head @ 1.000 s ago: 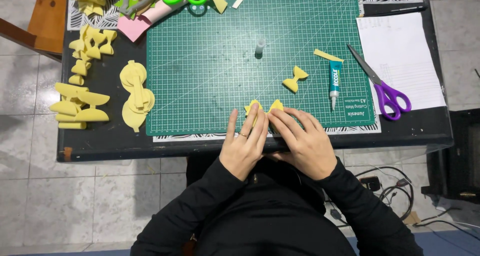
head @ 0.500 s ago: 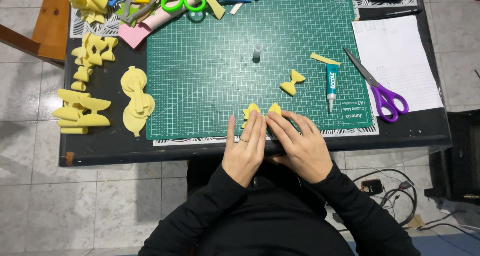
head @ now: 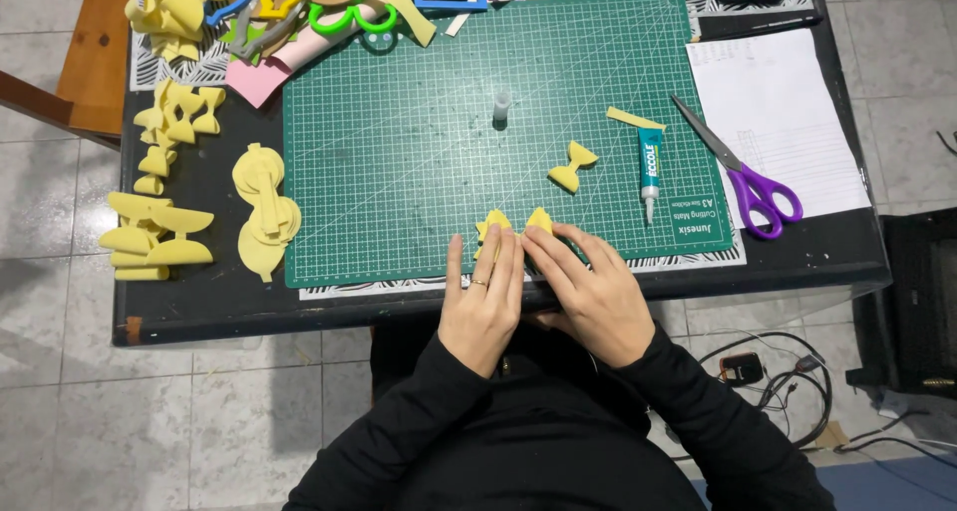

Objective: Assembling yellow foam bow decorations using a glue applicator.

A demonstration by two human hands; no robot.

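Both hands meet at the near edge of the green cutting mat (head: 419,172). My left hand (head: 483,302) and my right hand (head: 588,297) press their fingers together on a small yellow foam bow piece (head: 513,222), whose two upper tips show above the fingertips. Its lower part is hidden under the fingers. A second yellow foam bow (head: 571,165) lies free on the mat to the upper right. Beside it lie a glue tube (head: 650,167), a thin yellow foam strip (head: 635,119) and the tube's small clear cap (head: 501,106).
Purple-handled scissors (head: 743,172) lie at the mat's right edge, partly on a white paper sheet (head: 788,122). Several yellow foam shapes (head: 264,212) and bow pieces (head: 159,232) sit left of the mat. Coloured scissors and foam scraps (head: 329,2) crowd the far left corner.
The head view has shifted slightly, so the table sits a little higher in frame. Both hands have stayed together on the yellow foam bow piece, with only small finger adjustments.
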